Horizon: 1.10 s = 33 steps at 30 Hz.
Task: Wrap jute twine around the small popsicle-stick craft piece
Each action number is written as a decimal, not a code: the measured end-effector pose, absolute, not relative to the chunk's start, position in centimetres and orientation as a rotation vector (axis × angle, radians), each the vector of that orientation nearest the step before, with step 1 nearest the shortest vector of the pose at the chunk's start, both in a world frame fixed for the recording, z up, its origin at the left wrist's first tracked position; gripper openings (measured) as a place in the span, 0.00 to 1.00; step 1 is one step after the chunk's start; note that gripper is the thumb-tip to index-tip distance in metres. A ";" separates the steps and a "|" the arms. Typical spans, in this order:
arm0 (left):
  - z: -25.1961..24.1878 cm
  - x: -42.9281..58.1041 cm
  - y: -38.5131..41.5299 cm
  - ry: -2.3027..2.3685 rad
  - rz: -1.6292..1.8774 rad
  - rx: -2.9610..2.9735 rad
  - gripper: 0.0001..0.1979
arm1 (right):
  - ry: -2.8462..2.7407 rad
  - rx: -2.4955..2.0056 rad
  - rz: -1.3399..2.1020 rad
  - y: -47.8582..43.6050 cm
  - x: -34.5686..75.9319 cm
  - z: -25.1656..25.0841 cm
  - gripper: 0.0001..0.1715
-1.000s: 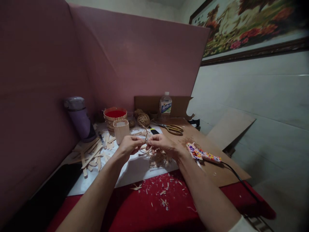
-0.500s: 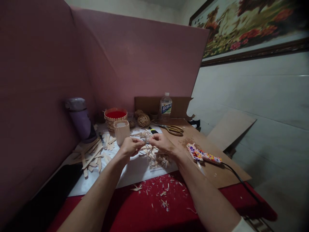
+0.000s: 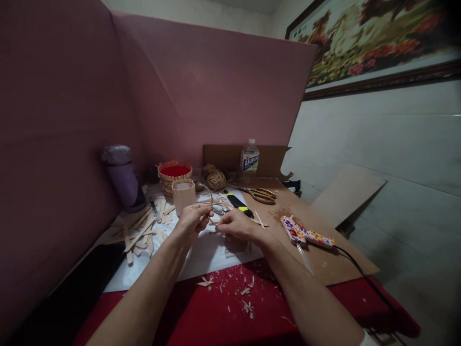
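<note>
My left hand (image 3: 196, 220) is closed in a pinch on a thin strand of twine (image 3: 212, 221), beside a small cup (image 3: 184, 196) faced with wooden sticks. The strand rises from the left fingers in a loop toward the twine ball (image 3: 216, 180) at the back. Below the left fingers, a short length slants down to my right hand (image 3: 236, 225), whose fingertips are also pinched together on it. Just beyond the right hand lies a tool with black and yellow handles (image 3: 239, 203) and a metal head. Loose fibres and stick pieces lie around and partly under the right hand.
Craft sticks (image 3: 139, 230) are heaped at left beside a purple flask (image 3: 124, 180). A red-lined basket (image 3: 175, 179) stands behind the cup. Gold-handled scissors (image 3: 262, 194) and a flowered glue gun (image 3: 302, 233) with a cord lie on cardboard. A bottle (image 3: 249, 157) stands at the back.
My right hand has moved slightly down and away from the left, so a length of twine shows between them. The black and yellow handles are more exposed.
</note>
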<state>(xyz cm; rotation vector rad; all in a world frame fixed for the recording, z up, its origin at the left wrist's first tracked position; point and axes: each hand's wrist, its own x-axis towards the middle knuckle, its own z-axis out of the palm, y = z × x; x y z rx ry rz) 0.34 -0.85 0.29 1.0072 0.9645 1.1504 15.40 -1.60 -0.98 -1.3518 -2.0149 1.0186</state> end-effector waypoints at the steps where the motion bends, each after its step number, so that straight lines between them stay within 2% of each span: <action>1: 0.3 0.3 -0.8 0.956 1.147 0.998 0.08 | -1.982 -1.471 0.877 -1.4 15.8 -1.0 0.14; 4: 0.1 0.4 -0.6 0.973 1.154 0.996 0.07 | -1.720 -1.667 0.283 -0.7 16.6 -0.7 0.16; 6: -0.1 0.7 -0.6 1.000 1.151 1.010 0.07 | -1.610 -1.543 0.110 -0.6 16.3 -0.5 0.14; 8: -0.3 1.0 -0.7 1.005 1.136 1.028 0.08 | -1.652 -1.313 0.271 -0.6 15.5 -0.6 0.13; 10: -0.3 1.2 -0.9 0.975 1.117 1.060 0.10 | -1.718 -1.110 0.643 -0.7 14.6 -0.9 0.14; 13: -0.2 1.4 -1.2 0.963 1.101 1.127 0.11 | -1.719 -1.024 1.017 -0.6 13.9 -1.6 0.13; 20: 0.3 1.2 -1.4 1.059 1.051 1.228 0.11 | -1.763 -1.190 0.964 -0.4 15.2 -0.8 0.14; 27: 0.7 0.8 -1.5 0.927 0.943 1.220 0.09 | -1.635 -1.059 1.403 -2.1 16.1 0.7 0.14; 33: 0.4 0.6 -1.4 0.890 0.943 1.287 0.11 | -1.582 -0.979 1.543 -2.1 16.6 1.1 0.10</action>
